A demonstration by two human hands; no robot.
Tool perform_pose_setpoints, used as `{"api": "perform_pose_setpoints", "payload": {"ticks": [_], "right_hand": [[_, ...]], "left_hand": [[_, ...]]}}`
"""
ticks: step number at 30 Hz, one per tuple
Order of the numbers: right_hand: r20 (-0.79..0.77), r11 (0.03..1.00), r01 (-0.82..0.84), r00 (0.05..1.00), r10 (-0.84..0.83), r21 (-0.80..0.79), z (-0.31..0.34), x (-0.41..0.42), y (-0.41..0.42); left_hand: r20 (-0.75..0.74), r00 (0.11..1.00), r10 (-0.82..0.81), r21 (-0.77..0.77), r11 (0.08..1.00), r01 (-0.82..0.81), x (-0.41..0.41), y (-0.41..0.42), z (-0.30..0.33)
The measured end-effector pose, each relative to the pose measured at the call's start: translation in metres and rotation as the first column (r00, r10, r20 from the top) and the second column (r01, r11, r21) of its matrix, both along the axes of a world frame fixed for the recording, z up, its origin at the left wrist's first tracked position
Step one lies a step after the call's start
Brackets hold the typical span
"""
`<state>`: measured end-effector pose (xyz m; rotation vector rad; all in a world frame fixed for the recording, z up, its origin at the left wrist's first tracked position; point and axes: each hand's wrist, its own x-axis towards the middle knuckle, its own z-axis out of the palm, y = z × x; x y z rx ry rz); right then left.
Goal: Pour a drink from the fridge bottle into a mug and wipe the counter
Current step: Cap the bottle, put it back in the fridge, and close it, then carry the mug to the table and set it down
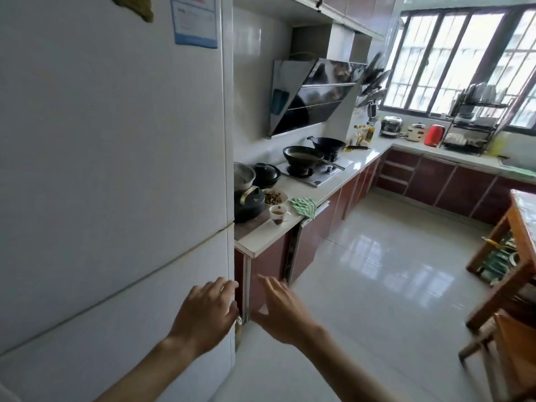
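A tall white fridge [116,169] fills the left of the head view, its doors closed. My left hand [207,311] rests with its fingers on the right edge of the lower door. My right hand [282,310] hovers open just to the right of it, in front of the dark red cabinet. On the white counter [261,242] beside the fridge stands a small white mug [279,213] with brown liquid in it. A green patterned cloth [304,206] lies at the counter's front edge, right of the mug. No bottle is in view.
Black pots [249,203] and a bowl of food [274,197] crowd the counter near the fridge. Two woks [303,155] sit on the hob. A wooden table [519,256] stands at the right. Glossy tiled floor [377,271] lies between.
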<state>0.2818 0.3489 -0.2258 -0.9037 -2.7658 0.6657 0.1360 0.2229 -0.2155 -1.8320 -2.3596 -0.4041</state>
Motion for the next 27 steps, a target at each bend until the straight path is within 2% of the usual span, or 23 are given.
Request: {"api": "perform_pose_setpoints", "payload": {"ticks": [4,10,16,27], "right_hand": [[0.118,0.984,0.128,0.987,-0.113,-0.123,-0.053,0.053,0.028],[0.147,0.957,0.239,0.965,-0.216,-0.161,-0.085,0.082,0.119],[0.119,0.943,0.271,0.96,-0.252,-0.192,-0.104,0.081,0.246],[0.16,0.97,0.153,0.979,-0.123,-0.188,-0.101,0.017,0.417]], "left_hand": [[0.103,0.993,-0.059,-0.084,0.994,0.067,0.029,0.05,-0.043],[-0.011,0.997,-0.083,-0.242,0.967,0.077,0.041,0.149,-0.079],[-0.063,0.998,0.019,-0.306,0.951,-0.037,0.029,0.259,-0.101],[-0.025,0.977,0.21,-0.213,0.954,-0.211,-0.011,0.42,-0.106]]}}
